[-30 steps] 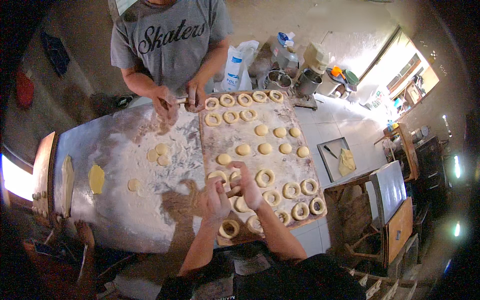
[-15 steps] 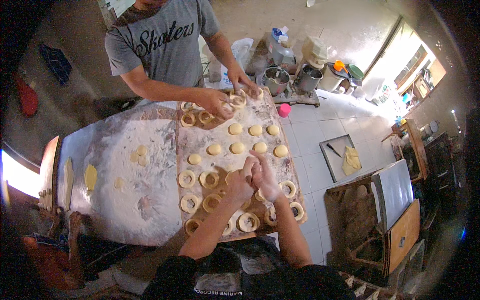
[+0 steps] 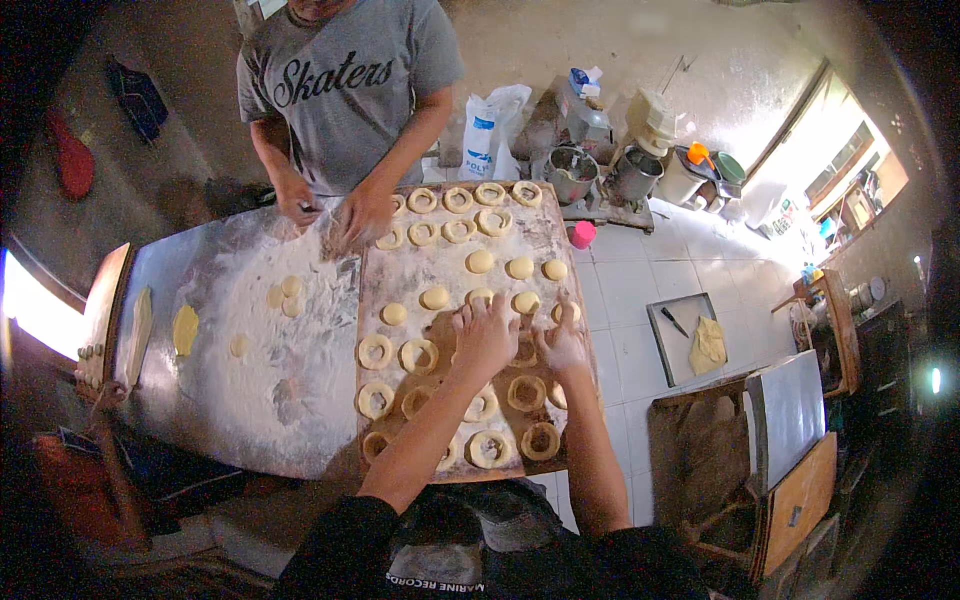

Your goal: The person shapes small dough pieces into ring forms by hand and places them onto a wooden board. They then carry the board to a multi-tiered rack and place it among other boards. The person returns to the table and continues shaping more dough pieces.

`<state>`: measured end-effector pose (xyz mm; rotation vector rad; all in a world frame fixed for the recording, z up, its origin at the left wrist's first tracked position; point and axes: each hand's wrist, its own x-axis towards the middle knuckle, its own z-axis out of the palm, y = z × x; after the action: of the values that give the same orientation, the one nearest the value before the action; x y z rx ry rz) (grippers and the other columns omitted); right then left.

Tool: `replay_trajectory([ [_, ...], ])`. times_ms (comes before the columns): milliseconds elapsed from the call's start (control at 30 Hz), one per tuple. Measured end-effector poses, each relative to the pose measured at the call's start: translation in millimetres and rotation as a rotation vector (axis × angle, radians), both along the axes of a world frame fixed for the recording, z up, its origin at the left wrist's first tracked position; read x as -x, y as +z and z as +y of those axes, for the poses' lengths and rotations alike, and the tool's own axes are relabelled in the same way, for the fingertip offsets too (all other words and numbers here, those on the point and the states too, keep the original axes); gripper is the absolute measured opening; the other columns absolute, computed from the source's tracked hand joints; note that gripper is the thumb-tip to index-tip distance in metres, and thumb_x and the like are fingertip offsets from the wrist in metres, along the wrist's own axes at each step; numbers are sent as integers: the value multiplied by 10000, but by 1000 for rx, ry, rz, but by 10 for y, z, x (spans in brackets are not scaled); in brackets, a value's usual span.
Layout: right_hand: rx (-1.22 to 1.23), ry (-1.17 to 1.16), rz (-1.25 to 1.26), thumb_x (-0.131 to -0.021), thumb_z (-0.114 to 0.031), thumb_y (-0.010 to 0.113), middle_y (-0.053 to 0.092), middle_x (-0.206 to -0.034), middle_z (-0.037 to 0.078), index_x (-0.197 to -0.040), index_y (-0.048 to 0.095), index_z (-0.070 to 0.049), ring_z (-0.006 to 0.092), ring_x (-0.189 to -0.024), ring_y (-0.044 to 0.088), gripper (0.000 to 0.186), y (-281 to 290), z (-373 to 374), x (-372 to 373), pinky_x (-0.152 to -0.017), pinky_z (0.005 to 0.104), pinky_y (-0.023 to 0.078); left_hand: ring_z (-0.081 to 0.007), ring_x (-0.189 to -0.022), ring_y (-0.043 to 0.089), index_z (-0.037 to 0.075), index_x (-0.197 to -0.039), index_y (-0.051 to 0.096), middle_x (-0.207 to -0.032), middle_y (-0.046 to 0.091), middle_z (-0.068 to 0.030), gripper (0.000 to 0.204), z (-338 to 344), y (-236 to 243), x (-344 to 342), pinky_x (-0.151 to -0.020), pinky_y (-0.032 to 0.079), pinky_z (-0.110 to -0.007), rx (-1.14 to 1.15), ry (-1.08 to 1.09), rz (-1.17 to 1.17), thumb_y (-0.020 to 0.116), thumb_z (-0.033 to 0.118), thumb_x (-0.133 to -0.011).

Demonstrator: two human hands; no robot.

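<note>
My left hand [image 3: 485, 340] reaches over the floured board [image 3: 420, 275], fingers loosely spread and curved down beside round dough balls [image 3: 525, 302]. My right hand [image 3: 562, 340] is to its right, fingers apart and bent over another ball at the board's right side, which is partly hidden. Whether the fingertips touch the dough is unclear. Dough rings [image 3: 420, 368] lie around and beneath my forearms, and two more rows of rings [image 3: 490, 188] line the far end.
A person in grey [image 3: 340, 120] works with both hands [image 3: 365, 215] at the far edge. The metal table [image 3: 165, 260] holds flour and dough pieces. Mixers [image 3: 635, 170], a pink cup [image 3: 582, 234], a tray with a knife [image 3: 660, 340] and wooden furniture [image 3: 800, 480] stand right and beyond.
My hands have separated from being clasped together and spread over the dough balls. The other person's hands have moved back from the far rings toward the flour on the left.
</note>
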<state>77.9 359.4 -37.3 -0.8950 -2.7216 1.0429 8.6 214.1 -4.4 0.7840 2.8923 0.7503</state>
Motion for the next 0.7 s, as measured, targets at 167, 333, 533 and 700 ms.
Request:
replay_trajectory([
  [167,-288,164,-126,-889,-442,668,589,-1241,228,-1555,256,-218,483,-1092,594,814,-111,-167,-205,-882,583,487,-438,-1286,435,122,-1504,350,-1372,440,-250,812,-158,-110,-154,-1043,336,-587,219,-130,-105,739,343,-827],
  [333,-216,130,-161,-874,-340,692,565,-1268,225,-1543,281,-202,462,-1176,532,797,87,-258,-264,-987,584,414,-471,-1311,409,151,-1527,313,-1431,397,-274,843,-147,-24,-144,-1083,304,-616,188,-148,-232,728,341,-818],
  [533,-134,143,34,-788,-194,729,511,-1362,201,-1414,507,-178,427,-1267,462,664,385,-216,-845,-1056,569,353,-363,-1162,507,147,-1302,607,-1197,519,-169,477,-446,19,-345,-984,416,-507,-18,-254,-118,674,153,-830],
  [700,-591,386,-36,-743,-140,724,439,-1449,139,-1250,684,-187,374,-1413,336,510,357,-534,-1253,-1145,566,259,-323,-1088,530,141,-1133,700,-1112,540,-144,289,-634,54,-677,-933,439,-454,64,-555,10,605,95,-864],
])
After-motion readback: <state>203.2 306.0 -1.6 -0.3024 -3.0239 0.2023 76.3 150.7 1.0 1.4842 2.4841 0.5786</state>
